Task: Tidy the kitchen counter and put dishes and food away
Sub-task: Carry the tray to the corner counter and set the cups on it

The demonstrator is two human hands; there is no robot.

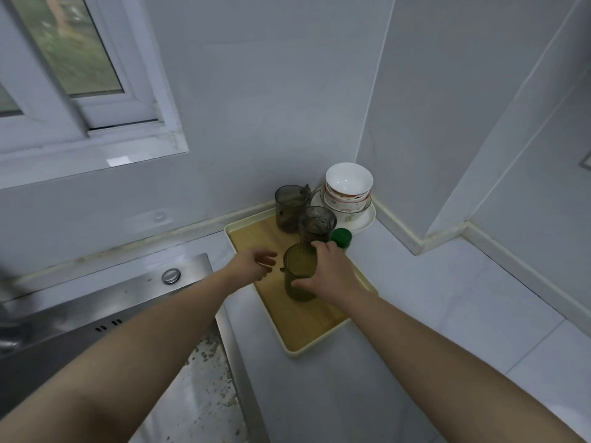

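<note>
A wooden tray (307, 327) with a cream rim lies on the white counter. My right hand (332, 273) grips a ribbed green-tinted glass (299, 270) standing upright on the tray. My left hand (256, 263) hovers just left of that glass, fingers loosely spread and holding nothing. Two smoky glass cups stand at the tray's far end: one with a handle (289, 207) and a second (316, 223) right in front of it.
White bowls (348, 187) are stacked on a white plate (364, 222) in the corner. A green-capped bottle (342, 238) stands by the tray's right rim. A steel sink (105, 302) lies to the left, with crumbs on its near edge. Walls and a window close the back.
</note>
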